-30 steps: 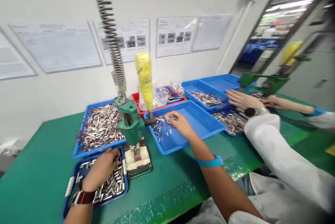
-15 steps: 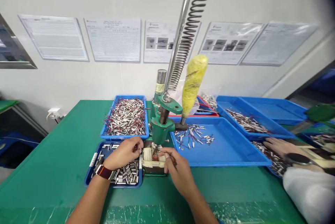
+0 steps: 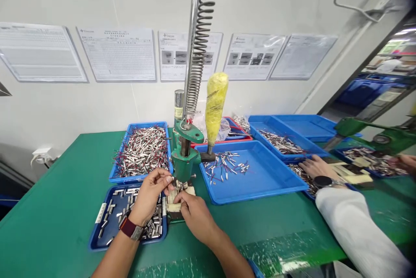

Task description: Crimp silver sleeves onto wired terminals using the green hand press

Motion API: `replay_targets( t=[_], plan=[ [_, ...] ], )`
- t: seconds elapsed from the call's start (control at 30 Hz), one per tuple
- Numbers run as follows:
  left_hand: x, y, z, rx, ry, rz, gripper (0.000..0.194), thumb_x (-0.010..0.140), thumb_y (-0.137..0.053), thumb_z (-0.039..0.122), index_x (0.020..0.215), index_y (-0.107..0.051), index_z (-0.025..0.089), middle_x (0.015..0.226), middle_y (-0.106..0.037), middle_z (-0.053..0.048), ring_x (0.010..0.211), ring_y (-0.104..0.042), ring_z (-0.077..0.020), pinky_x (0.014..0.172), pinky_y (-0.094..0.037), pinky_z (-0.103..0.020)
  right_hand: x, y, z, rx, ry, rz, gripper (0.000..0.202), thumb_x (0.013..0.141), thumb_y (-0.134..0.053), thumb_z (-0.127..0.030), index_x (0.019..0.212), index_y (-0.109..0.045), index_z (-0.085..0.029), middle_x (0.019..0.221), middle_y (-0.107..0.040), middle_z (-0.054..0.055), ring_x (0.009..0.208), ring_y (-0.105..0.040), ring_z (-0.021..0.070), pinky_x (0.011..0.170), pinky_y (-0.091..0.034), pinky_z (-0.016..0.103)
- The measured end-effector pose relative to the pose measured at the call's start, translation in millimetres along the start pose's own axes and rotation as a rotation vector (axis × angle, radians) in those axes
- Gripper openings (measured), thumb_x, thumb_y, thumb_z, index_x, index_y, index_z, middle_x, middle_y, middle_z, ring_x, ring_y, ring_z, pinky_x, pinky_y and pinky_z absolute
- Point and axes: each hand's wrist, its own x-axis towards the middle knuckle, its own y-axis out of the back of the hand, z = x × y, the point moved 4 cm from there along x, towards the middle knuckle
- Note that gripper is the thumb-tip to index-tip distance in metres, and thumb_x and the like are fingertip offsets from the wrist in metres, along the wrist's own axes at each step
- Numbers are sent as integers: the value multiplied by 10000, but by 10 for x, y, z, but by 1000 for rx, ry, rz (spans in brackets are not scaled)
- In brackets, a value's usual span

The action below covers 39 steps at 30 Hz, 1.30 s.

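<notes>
My left hand [image 3: 150, 193] is closed in a pinch just left of the green hand press [image 3: 185, 156], above a blue tray of small metal cylinders [image 3: 156, 226]. What sits between its fingertips is too small to make out. My right hand [image 3: 196, 215] has its fingers curled together over the pale block [image 3: 173, 207] at the foot of the press, under the ram. Anything in its grip is hidden by the fingers. A yellow-wrapped lever handle [image 3: 216, 104] stands upright on the press's right side.
Behind the cylinders is a blue tray heaped with wired metal parts [image 3: 143, 150]. Right of the press, a larger blue tray [image 3: 260, 178] holds some wired pieces. A co-worker's hand [image 3: 318, 168] reaches over another tray at the right, near a second green press [image 3: 354, 126].
The view has swung to the right, so the bench appears further left. My right hand's fingers now lie further over the block, closer to my left hand. Both hands stay at the press.
</notes>
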Motion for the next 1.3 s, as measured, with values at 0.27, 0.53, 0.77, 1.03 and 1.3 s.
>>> replay_targets(
  t=[0.27, 0.53, 0.77, 1.03, 1.3],
  plan=[
    [26, -120, -117, -28, -47, -32, 187, 808, -732, 257, 975, -672, 196, 927, -661, -16, 882, -577, -153, 828, -435, -254, 12, -11, 22, 64, -3, -18, 348, 800, -418, -45, 935, -707, -185, 640, -604, -17, 601, -525, 127, 609, -342, 212],
    [7, -291, -149, -40, -55, -160, 216, 862, -680, 279, 1043, -581, 216, 946, -645, -9, 841, -571, -136, 780, -431, -243, -21, -58, 55, -40, 29, 9, 314, 828, -418, -74, 967, -670, -200, 840, -713, 20, 719, -627, 146, 665, -372, 219],
    [60, -225, -96, 44, -61, -223, 211, 838, -697, 275, 987, -575, 187, 930, -625, -25, 877, -564, -155, 800, -421, -265, -65, -147, 82, -107, 39, -46, 301, 846, -437, -115, 1027, -654, -218, 741, -684, 3, 661, -621, 148, 617, -355, 227],
    [18, -162, -137, 100, -64, -241, 393, 806, -733, 278, 1163, -592, 194, 983, -646, -41, 921, -570, -175, 836, -408, -288, 119, 1165, -269, 390, 141, 730, 242, 930, -513, -389, 1032, -613, -193, 709, -631, 4, 598, -590, 129, 580, -490, 246],
    [-14, -147, -101, 254, -54, -198, 413, 802, -731, 364, 1151, -639, 164, 962, -658, -52, 872, -587, -182, 820, -444, -295, 954, 2218, -1586, 814, 503, 303, 323, 943, -453, -441, 813, -599, -184, 600, -585, -13, 487, -518, 92, 472, -450, 218]
  ],
)
